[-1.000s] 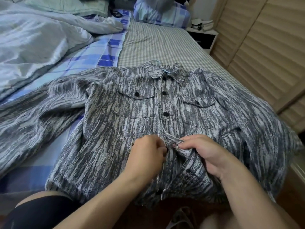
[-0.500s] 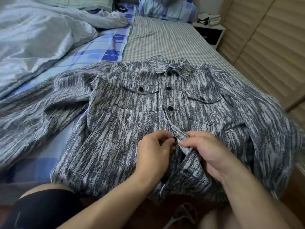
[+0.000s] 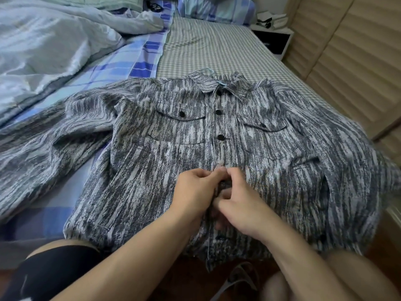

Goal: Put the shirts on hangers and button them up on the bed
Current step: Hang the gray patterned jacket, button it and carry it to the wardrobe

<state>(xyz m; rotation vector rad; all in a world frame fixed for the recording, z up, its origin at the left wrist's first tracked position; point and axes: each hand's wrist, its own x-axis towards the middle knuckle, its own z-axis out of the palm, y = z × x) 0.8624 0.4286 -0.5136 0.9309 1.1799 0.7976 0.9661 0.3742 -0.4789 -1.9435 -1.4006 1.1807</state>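
1. On the bed [image 3: 217, 46], a grey-and-white streaked shirt [image 3: 152, 170] is lying front-up, its collar pointing away from the person and its hem hanging over the near edge.
2. At the collar, a pale blue hanger hook [image 3: 207, 71] is poking out.
3. Down the shirt's front, three black buttons [image 3: 221, 137] are showing fastened above the hands.
4. At the middle of the front, the left hand [image 3: 195, 192] is pinching the fabric edge with curled fingers.
5. Right beside it, touching, the right hand [image 3: 243, 205] is gripping the opposite edge, fingers curled onto the cloth.
6. To the left, one sleeve is sprawling across a blue plaid sheet [image 3: 130, 61], near a rumpled pale duvet [image 3: 54, 40].
7. Beyond the bed, a white nightstand [image 3: 275, 40] is standing beside slatted wardrobe doors [image 3: 347, 51].
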